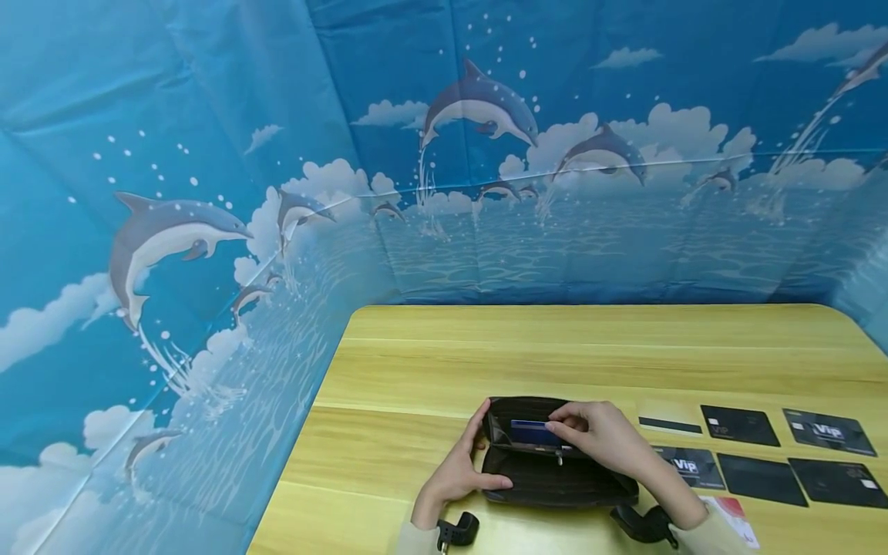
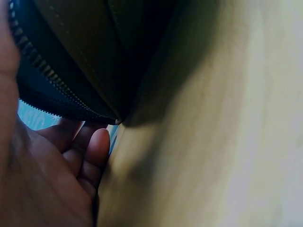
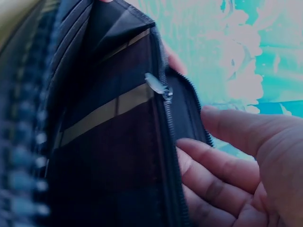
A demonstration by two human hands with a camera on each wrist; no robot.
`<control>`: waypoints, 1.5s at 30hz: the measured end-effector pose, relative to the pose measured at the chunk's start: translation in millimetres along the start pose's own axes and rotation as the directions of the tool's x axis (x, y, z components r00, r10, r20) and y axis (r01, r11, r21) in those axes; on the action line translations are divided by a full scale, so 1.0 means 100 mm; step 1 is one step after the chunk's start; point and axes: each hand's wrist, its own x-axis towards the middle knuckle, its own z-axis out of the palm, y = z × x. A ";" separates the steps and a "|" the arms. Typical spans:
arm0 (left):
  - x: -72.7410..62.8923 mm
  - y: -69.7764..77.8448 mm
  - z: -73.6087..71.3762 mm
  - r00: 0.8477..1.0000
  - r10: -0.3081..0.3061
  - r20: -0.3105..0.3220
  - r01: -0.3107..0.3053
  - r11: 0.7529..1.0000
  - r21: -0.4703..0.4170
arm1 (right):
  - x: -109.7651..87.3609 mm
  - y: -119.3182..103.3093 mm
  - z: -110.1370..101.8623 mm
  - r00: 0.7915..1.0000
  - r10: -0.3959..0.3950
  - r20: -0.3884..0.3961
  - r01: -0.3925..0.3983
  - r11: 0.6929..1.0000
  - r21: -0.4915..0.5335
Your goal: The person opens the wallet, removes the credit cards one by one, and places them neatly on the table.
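A black zip-around wallet (image 1: pixel 555 489) lies spread on the wooden table, its inside facing up. My left hand (image 1: pixel 461 466) grips its left end, with the thumb on the near flap and the fingers round the outer side. In the left wrist view, curled fingers (image 2: pixel 97 146) show by the wallet's zip edge. A dark blue card (image 1: pixel 533 434) stands partly inside the far compartment. Over that compartment, my right hand (image 1: pixel 600 432) pinches the card's right end. The right wrist view shows the zip pull (image 3: pixel 155 84) of the middle pocket near the right hand; the card is hidden there.
Right of the wallet lie several cards, among them a black VIP card (image 1: pixel 740 425), a silver-lettered Vip card (image 1: pixel 829 432), a plain black one (image 1: pixel 761 478) and a white-and-red one (image 1: pixel 735 518). A dolphin-print sheet (image 1: pixel 479 231) rises behind the table (image 1: pixel 555 347).
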 end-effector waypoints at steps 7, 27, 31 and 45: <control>-0.02 0.14 -0.01 1.000 -0.023 0.004 0.023 1.000 -0.002 | 0.00 0.05 0.04 0.998 0.038 -0.043 -0.041 0.997 -0.071; -0.02 0.16 0.00 1.000 -0.024 0.006 0.024 0.999 0.033 | -0.01 0.11 0.10 0.988 0.092 -0.122 -0.102 0.991 -0.085; -0.02 0.12 0.00 1.000 -0.017 0.017 0.017 0.999 0.033 | 0.00 0.11 0.12 0.985 0.089 -0.150 -0.107 0.988 -0.112; 0.01 -0.24 0.03 1.000 -0.007 -0.001 0.007 0.999 0.034 | 0.00 0.11 0.19 0.971 -0.009 -0.240 -0.058 0.961 -0.270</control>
